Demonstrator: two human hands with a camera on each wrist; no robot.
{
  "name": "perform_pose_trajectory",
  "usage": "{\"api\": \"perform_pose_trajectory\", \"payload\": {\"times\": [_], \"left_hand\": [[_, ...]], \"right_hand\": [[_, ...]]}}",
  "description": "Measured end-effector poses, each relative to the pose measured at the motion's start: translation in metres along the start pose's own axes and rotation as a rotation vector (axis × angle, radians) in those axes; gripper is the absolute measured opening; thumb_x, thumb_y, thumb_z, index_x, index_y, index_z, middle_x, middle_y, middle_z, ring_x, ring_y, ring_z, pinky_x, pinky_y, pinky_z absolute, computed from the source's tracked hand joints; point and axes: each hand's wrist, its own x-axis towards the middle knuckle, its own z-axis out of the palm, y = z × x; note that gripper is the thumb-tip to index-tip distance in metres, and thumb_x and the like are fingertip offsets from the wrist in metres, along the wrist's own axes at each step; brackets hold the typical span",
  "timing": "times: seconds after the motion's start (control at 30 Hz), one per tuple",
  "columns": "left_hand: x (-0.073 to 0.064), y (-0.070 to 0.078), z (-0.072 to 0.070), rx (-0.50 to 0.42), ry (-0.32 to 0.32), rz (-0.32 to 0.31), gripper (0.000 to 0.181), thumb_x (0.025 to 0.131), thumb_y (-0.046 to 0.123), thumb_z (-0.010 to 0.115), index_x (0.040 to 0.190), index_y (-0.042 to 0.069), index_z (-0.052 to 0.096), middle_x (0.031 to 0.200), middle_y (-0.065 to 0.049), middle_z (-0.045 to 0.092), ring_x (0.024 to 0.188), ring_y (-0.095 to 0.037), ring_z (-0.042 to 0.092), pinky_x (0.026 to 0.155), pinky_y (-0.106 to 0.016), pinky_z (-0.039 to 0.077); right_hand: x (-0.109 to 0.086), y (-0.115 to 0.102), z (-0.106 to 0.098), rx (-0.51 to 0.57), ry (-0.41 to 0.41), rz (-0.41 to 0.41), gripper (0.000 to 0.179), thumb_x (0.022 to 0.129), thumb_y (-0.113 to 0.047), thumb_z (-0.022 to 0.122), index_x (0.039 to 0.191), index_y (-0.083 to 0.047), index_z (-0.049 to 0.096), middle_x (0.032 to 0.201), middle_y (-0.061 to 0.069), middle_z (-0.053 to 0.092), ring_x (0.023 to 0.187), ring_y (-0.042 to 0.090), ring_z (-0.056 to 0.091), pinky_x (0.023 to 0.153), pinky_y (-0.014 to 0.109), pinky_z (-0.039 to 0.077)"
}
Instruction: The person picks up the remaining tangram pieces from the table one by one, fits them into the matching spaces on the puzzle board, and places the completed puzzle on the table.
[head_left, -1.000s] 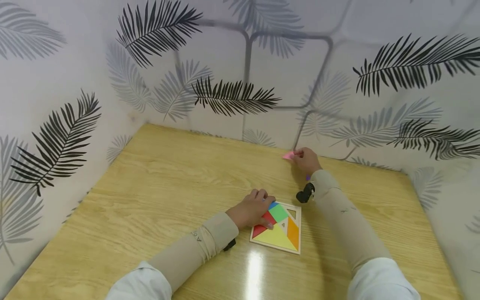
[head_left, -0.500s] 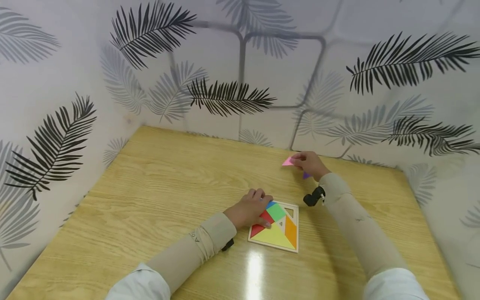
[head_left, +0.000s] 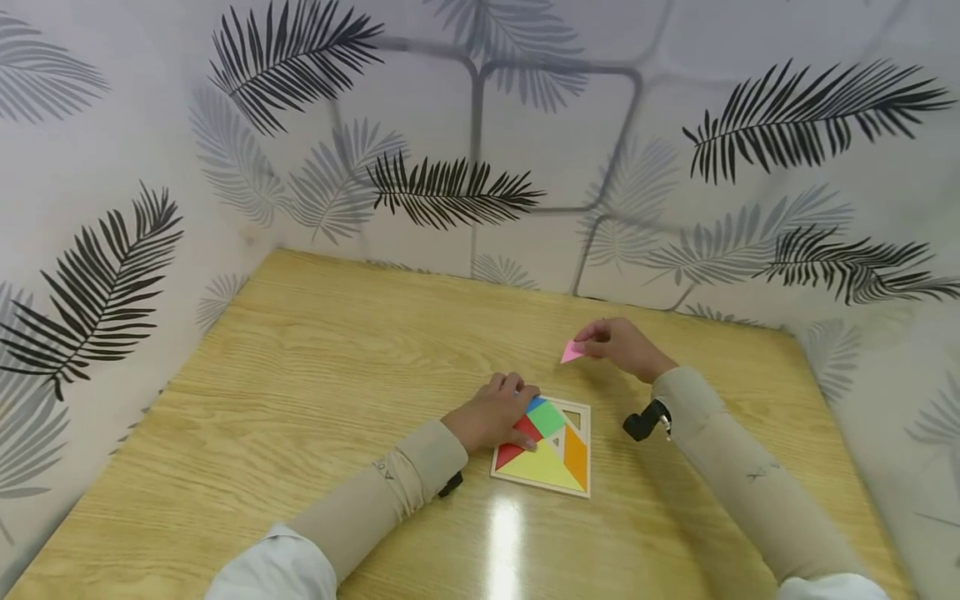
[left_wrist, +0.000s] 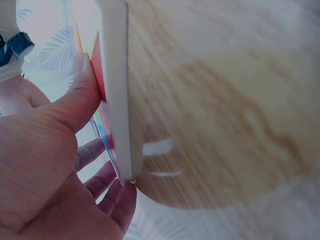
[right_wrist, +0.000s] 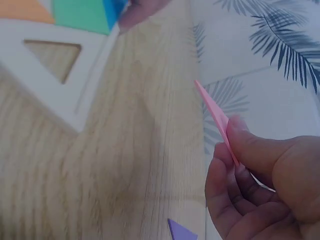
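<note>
Two bare hands are busy over a wood-grained table (head_left: 337,333), in front of a wall (head_left: 420,108) printed with dark and grey leaves. From the head view I see the left hand (head_left: 491,417) laid over the left side of a flat puzzle board (head_left: 585,422), its thumb across a red piece (head_left: 528,428). Set in the board nearby are a blue piece (head_left: 536,404), a green square (head_left: 546,420), a large yellow piece (head_left: 540,470) and an orange piece (head_left: 575,460); a triangular hole shows near the far right corner. Just beyond the board's far edge, the right hand (head_left: 628,348) pinches a pink triangle (head_left: 571,352), held clear of the table.

In the left wrist view, that hand is clamped on the board, thumb bent onto the face, fingertips curled at the edge.

In the right wrist view, the pink triangle tilts almost edge-on, pinched with the thumb on one side and curled fingers on the other. A purple triangle (right_wrist: 182,232) lies on the table below, near the wall, cut off by the view's lower border.
</note>
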Motion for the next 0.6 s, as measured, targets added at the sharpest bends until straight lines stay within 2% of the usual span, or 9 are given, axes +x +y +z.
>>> {"api": "perform_pose_trajectory", "payload": {"times": [0.13, 0.4, 0.6], "left_hand": [[-0.001, 0.0, -0.002, -0.002, 0.0, 0.003, 0.079, 0.079, 0.057, 0.06, 0.141, 0.016, 0.034, 0.127, -0.006, 0.035, 0.114, -0.023, 0.032, 0.096, -0.032, 0.032], [-0.003, 0.001, -0.003, -0.001, 0.012, 0.016, 0.078, 0.079, 0.057, 0.06, 0.141, 0.015, 0.035, 0.126, -0.007, 0.036, 0.115, -0.024, 0.033, 0.096, -0.032, 0.033], [-0.003, 0.002, -0.005, -0.03, 0.006, 0.016, 0.077, 0.079, 0.056, 0.061, 0.14, 0.016, 0.035, 0.127, -0.007, 0.035, 0.115, -0.024, 0.033, 0.097, -0.034, 0.032]], "right_hand": [[-0.009, -0.003, 0.001, -0.062, -0.036, -0.058, 0.017, 0.088, -0.021, 0.065, 0.097, -0.006, 0.067, 0.092, 0.007, 0.065, 0.083, 0.031, 0.06, 0.078, 0.042, 0.048], [-0.025, -0.007, 0.003, -0.069, -0.12, -0.103, 0.013, 0.089, -0.022, 0.064, 0.094, -0.011, 0.068, 0.093, 0.003, 0.066, 0.086, 0.032, 0.06, 0.078, 0.043, 0.048], [-0.033, -0.008, 0.011, -0.084, -0.181, -0.195, 0.01, 0.09, -0.014, 0.061, 0.094, -0.009, 0.069, 0.092, 0.002, 0.066, 0.083, 0.021, 0.059, 0.074, 0.033, 0.05]]}}
